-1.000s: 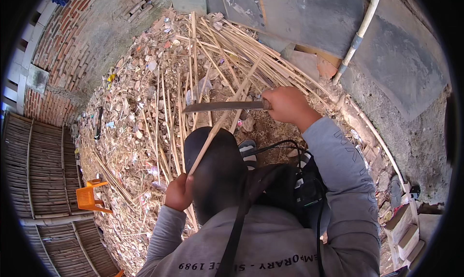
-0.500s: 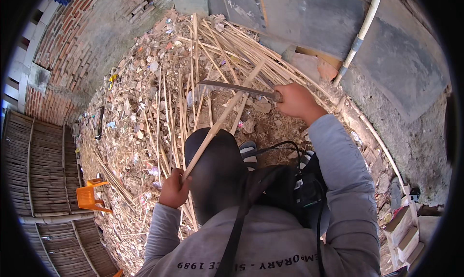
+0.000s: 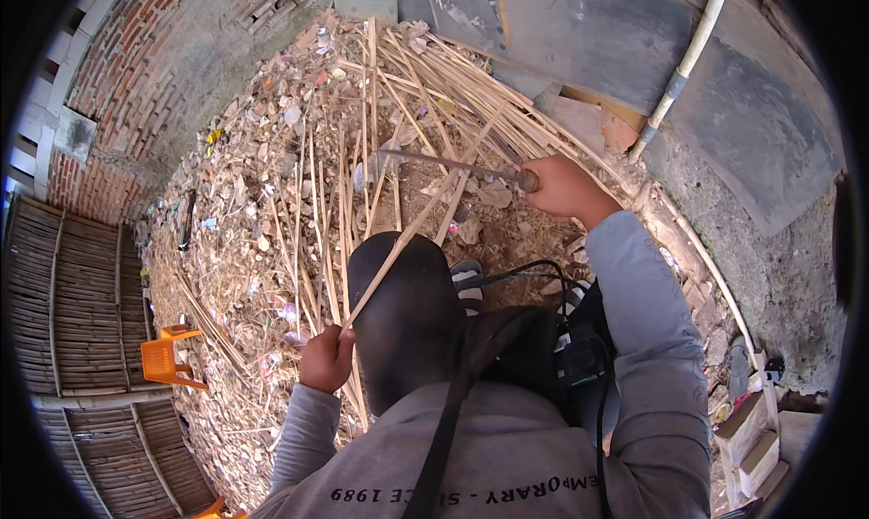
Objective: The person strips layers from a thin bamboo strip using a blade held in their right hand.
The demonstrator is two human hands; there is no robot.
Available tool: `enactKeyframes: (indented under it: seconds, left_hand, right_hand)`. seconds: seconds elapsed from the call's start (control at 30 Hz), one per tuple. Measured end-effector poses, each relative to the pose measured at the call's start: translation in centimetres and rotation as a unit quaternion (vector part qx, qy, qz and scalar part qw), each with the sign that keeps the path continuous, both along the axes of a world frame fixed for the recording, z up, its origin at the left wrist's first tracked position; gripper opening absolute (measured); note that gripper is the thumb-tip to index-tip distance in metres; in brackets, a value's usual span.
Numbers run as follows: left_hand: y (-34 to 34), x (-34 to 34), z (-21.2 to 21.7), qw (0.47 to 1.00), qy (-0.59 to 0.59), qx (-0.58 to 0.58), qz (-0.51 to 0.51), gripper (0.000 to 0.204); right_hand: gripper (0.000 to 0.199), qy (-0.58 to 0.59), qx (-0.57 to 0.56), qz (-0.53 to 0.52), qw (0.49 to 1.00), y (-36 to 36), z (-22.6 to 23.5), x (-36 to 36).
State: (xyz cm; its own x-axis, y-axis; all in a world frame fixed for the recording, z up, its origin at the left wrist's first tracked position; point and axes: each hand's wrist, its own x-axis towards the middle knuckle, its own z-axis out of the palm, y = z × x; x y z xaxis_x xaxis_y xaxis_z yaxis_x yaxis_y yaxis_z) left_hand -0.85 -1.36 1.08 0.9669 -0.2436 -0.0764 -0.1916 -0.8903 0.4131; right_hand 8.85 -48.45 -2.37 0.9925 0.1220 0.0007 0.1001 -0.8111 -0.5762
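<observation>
My left hand (image 3: 326, 360) is closed around the near end of a long pale bamboo strip (image 3: 409, 229), which slants up and away to the right. In my right hand (image 3: 565, 190) is the handle of a machete (image 3: 453, 165), its long dark blade pointing left. The blade crosses the strip toward its far end; whether it cuts into the strip or only lies against it, I cannot tell. Beyond the blade lies a pile of similar bamboo strips (image 3: 471, 89) on the ground. More loose strips (image 3: 312, 220) lie to the left of the held one.
Rubble and dry litter cover the ground (image 3: 244, 211). On the left are an orange plastic chair (image 3: 164, 361) and woven bamboo panels (image 3: 77, 302). A brick wall (image 3: 145, 85) stands at the far left. A pale pipe (image 3: 683, 71) runs down the grey wall on the right.
My right hand and the machete have shifted slightly right. The bamboo strip now shows a narrower side, as if turned in my left hand, which stays nearly in place.
</observation>
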Motion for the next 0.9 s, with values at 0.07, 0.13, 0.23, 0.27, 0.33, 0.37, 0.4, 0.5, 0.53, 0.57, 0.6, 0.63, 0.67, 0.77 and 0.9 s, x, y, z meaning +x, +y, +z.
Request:
enactKeyframes:
  seconds: [0.07, 0.13, 0.23, 0.27, 0.33, 0.37, 0.4, 0.5, 0.53, 0.57, 0.6, 0.63, 0.67, 0.77, 0.9]
  left_hand:
    - [-0.4, 0.2, 0.2, 1.000, 0.012, -0.006, -0.004, 0.037]
    - [-0.3, 0.2, 0.3, 1.000, 0.021, -0.006, 0.001, 0.038]
    - [0.0, 0.2, -0.3, 1.000, 0.021, 0.006, -0.004, 0.038]
    - [0.1, 0.3, -0.6, 1.000, 0.008, 0.002, -0.006, 0.038]
    - [-0.4, 0.3, -0.6, 1.000, -0.001, -0.006, -0.018, 0.037]
    - [-0.8, 0.3, -0.3, 1.000, -0.008, 0.006, -0.022, 0.037]
    - [-1.0, 0.5, -0.1, 0.999, -0.019, 0.018, -0.023, 0.037]
    - [-0.8, 0.9, 0.1, 0.997, -0.051, 0.036, -0.035, 0.036]
    - [-0.6, 0.8, 0.0, 0.998, -0.049, 0.038, -0.033, 0.036]
    - [-0.3, 0.7, -0.1, 0.997, -0.048, 0.042, -0.033, 0.035]
    - [-0.1, 0.7, -0.1, 0.997, -0.046, 0.045, -0.037, 0.035]
    - [0.0, 0.6, -0.3, 0.997, -0.044, 0.046, -0.038, 0.035]
    - [0.3, 0.4, -0.6, 0.998, -0.041, 0.044, -0.035, 0.034]
    - [-0.6, 0.8, -0.4, 0.997, -0.050, 0.035, -0.044, 0.034]
    - [0.4, 0.6, -0.4, 0.999, -0.033, 0.025, -0.032, 0.034]
  right_hand:
    - [0.033, -0.005, 0.012, -0.032, 0.999, -1.1, -0.7, -0.3]
    - [0.029, -0.021, -0.032, -0.048, 0.998, -0.1, 1.0, -0.6]
    - [0.026, -0.005, -0.106, 0.040, 0.994, 2.7, 3.8, -1.0]
    - [0.026, -0.005, -0.104, 0.042, 0.994, 2.5, 3.3, -0.5]
    - [0.023, 0.011, -0.036, 0.018, 0.999, 0.9, 1.9, -0.1]
    - [0.023, 0.013, -0.037, 0.014, 0.999, 0.1, 1.2, -0.4]
    - [0.023, 0.012, -0.032, -0.034, 0.999, -0.4, 1.3, -0.3]
    - [0.020, 0.009, -0.084, -0.063, 0.994, -0.1, 2.6, -0.7]
    - [0.019, 0.012, -0.138, -0.043, 0.989, 0.7, 3.2, -0.9]
    - [0.019, 0.014, -0.136, -0.040, 0.990, 1.3, 3.3, -0.8]
    - [0.019, -0.003, -0.138, -0.003, 0.990, 1.8, 3.4, -0.9]
    - [0.020, -0.020, -0.139, 0.035, 0.989, 2.1, 3.3, -1.1]
    - [0.020, -0.017, -0.137, 0.035, 0.990, 1.7, 2.3, -0.8]
    - [0.029, -0.023, -0.026, -0.068, 0.997, -1.8, -0.8, 0.0]
    - [0.029, -0.027, -0.080, -0.078, 0.993, 1.2, 2.2, -0.6]
